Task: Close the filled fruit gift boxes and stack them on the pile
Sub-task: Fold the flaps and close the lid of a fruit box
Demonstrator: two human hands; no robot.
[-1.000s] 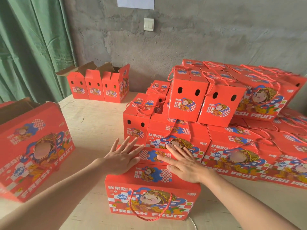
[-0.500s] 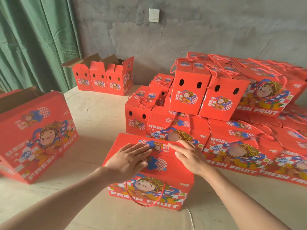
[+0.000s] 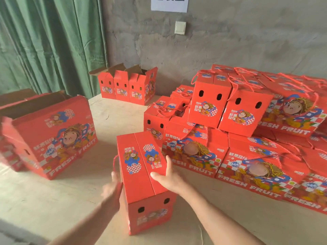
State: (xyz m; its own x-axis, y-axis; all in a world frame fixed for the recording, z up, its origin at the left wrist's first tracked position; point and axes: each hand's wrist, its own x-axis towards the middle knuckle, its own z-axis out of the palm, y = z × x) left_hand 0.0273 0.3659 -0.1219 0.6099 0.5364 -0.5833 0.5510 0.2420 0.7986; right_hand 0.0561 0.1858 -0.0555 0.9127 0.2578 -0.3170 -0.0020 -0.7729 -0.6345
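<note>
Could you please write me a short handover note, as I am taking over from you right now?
Left hand: blurred, seems flat against the left side of the closed box.
Right hand: grips its right edge, thumb on top.
Done: its flaps are shut; the pile stands to the right on the table.
Left: set it on the pile; an open box on the left and three open boxes at the back wait, contents unseen.

gift box (image 3: 141, 167): printed cardboard, slight sheen | table (image 3: 53, 200): pale wood | wall (image 3: 230, 41): rough concrete | curtain (image 3: 44, 41): cloth
</note>
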